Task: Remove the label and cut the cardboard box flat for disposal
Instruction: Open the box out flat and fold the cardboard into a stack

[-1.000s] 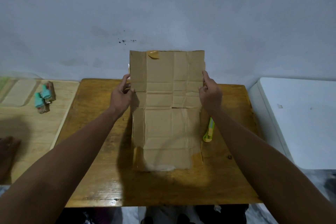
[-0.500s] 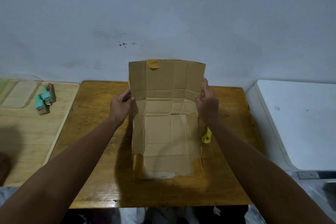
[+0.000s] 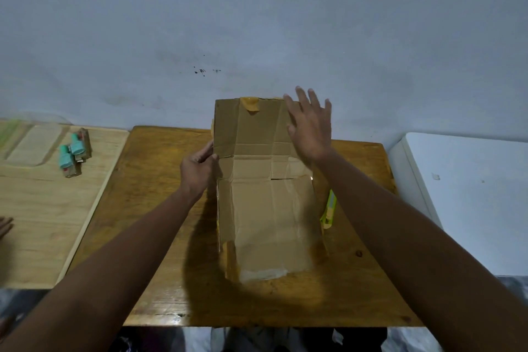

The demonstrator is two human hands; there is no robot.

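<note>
While the flattened cardboard box (image 3: 265,180) is stood at centre frame on the wooden table (image 3: 148,208), its left edge is pinched by the left hand (image 3: 198,170), the right hand (image 3: 310,126) is spread flat against its upper right panel.

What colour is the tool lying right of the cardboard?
Yellow-green cutter, mostly hidden by the right forearm; seen in the head view.

Left grip (image 3: 200,170) pinching, right grip (image 3: 310,126) splayed flat
</note>
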